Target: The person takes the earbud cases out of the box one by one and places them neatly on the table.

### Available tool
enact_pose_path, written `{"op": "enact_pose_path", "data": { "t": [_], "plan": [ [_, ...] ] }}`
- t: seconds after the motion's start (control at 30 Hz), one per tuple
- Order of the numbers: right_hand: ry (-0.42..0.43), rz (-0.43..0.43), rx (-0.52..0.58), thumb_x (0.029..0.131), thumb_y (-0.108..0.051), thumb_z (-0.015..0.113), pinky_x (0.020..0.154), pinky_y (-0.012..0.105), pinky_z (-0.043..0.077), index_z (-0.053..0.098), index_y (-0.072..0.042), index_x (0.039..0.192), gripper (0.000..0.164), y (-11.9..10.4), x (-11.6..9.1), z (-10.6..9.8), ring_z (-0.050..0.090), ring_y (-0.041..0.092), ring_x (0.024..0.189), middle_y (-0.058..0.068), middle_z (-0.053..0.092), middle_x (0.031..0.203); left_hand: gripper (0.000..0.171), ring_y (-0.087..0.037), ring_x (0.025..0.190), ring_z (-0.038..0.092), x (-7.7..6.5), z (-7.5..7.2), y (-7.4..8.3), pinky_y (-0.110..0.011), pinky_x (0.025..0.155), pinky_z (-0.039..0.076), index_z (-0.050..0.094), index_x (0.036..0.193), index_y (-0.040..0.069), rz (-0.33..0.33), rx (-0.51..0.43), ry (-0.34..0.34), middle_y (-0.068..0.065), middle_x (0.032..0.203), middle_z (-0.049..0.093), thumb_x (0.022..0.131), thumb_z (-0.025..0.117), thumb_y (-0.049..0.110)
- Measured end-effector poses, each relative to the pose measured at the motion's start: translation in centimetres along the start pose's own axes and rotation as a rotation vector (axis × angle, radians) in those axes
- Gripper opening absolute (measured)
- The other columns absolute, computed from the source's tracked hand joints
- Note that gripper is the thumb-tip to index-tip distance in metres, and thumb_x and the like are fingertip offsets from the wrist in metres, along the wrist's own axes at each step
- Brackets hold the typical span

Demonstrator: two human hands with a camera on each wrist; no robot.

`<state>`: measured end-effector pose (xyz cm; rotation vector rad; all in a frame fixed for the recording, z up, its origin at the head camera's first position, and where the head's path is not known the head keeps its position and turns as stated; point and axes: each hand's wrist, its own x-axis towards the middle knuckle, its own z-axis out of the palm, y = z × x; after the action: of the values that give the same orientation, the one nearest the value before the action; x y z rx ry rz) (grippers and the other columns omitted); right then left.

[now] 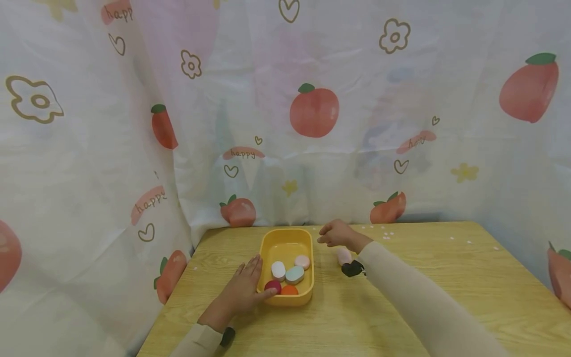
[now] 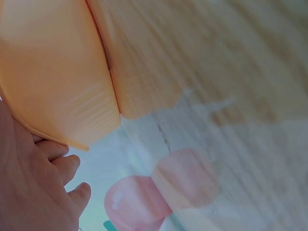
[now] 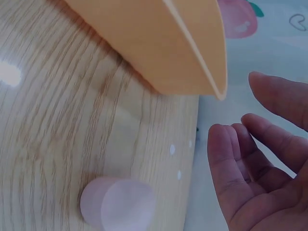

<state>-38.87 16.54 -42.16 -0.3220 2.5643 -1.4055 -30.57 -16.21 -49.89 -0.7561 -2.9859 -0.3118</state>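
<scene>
A yellow rectangular container [image 1: 286,231] stands on the table. Inside lie a white rounded block [image 1: 278,270], a pale green one [image 1: 294,274], a pale pink one [image 1: 302,262], a dark pink one [image 1: 273,286] and an orange one [image 1: 289,290]. My left hand [image 1: 243,287] rests against the container's left side, fingers extended along it and thumb at the near rim. Right of the container, my right hand [image 1: 336,234] hovers with loosely bent fingers and holds nothing. Below its wrist, another pale pink block [image 3: 118,204] sits on the tabletop, partly hidden in the head view.
The wood-grain table [image 1: 379,317] has small white specks [image 1: 389,235] scattered along its back edge. A white curtain [image 1: 267,74] printed with peaches, hearts and flowers hangs behind and at the sides. Black wrist straps [image 1: 352,268] sit at both wrists.
</scene>
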Motion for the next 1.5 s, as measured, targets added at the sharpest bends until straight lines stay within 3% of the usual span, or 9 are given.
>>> {"op": "enact_pose_path", "data": {
  "t": [0.17, 0.4, 0.53, 0.8, 1.07, 1.5],
  "plan": [
    [0.004, -0.006, 0.036, 0.087, -0.002, 0.070, 0.078, 0.037, 0.056, 0.062, 0.015, 0.114, 0.034, -0.6, 0.4, 0.8, 0.067, 0.028, 0.086, 0.023, 0.065, 0.108, 0.105, -0.025, 0.147, 0.013, 0.0, 0.0, 0.0, -0.049, 0.116, 0.012, 0.018, 0.153, -0.002, 0.003, 0.004, 0.004, -0.015, 0.160, 0.017, 0.088, 0.034, 0.078],
    [-0.017, -0.018, 0.072, 0.086, 0.000, 0.069, 0.079, 0.037, 0.056, 0.059, 0.017, 0.117, 0.036, -1.2, 1.1, 1.9, 0.065, 0.040, 0.096, 0.021, 0.066, 0.104, 0.102, -0.025, 0.147, 0.013, -0.1, -0.3, 0.1, -0.049, 0.116, 0.011, 0.018, 0.154, -0.002, -0.004, -0.002, 0.005, -0.014, 0.160, 0.017, 0.089, 0.038, 0.075],
    [-0.021, -0.015, 0.091, 0.086, 0.000, 0.069, 0.082, 0.039, 0.055, 0.058, 0.018, 0.118, 0.038, -1.3, 1.5, 2.5, 0.065, 0.041, 0.097, 0.020, 0.066, 0.104, 0.102, -0.024, 0.147, 0.013, 0.0, -0.3, 0.2, -0.049, 0.116, 0.011, 0.018, 0.154, -0.001, -0.007, 0.000, 0.000, -0.014, 0.160, 0.017, 0.089, 0.038, 0.075],
    [-0.029, -0.017, 0.062, 0.085, -0.003, 0.072, 0.077, 0.035, 0.057, 0.061, 0.016, 0.116, 0.037, -1.9, 2.0, 3.9, 0.068, 0.028, 0.087, 0.015, 0.068, 0.099, 0.102, -0.024, 0.147, 0.012, 0.2, -0.2, 0.1, -0.049, 0.116, 0.010, 0.018, 0.154, -0.001, -0.013, -0.009, -0.003, -0.013, 0.160, 0.016, 0.089, 0.038, 0.076],
    [-0.028, 0.004, 0.077, 0.085, -0.002, 0.072, 0.075, 0.033, 0.057, 0.061, 0.016, 0.114, 0.036, -1.7, 2.8, 5.1, 0.068, 0.027, 0.085, 0.013, 0.069, 0.092, 0.100, -0.025, 0.147, 0.013, 0.3, 0.0, 0.2, -0.050, 0.116, 0.011, 0.020, 0.153, -0.001, 0.002, -0.023, 0.014, -0.014, 0.160, 0.017, 0.090, 0.040, 0.073],
    [-0.049, 0.031, 0.052, 0.086, -0.005, 0.072, 0.075, 0.032, 0.057, 0.064, 0.012, 0.115, 0.034, -2.4, 2.9, 7.0, 0.067, 0.021, 0.084, 0.012, 0.068, 0.096, 0.102, -0.025, 0.147, 0.013, 0.1, 0.1, -0.2, -0.050, 0.116, 0.011, 0.018, 0.154, 0.000, -0.006, -0.019, 0.000, -0.013, 0.160, 0.016, 0.089, 0.038, 0.075]
  ]
}}
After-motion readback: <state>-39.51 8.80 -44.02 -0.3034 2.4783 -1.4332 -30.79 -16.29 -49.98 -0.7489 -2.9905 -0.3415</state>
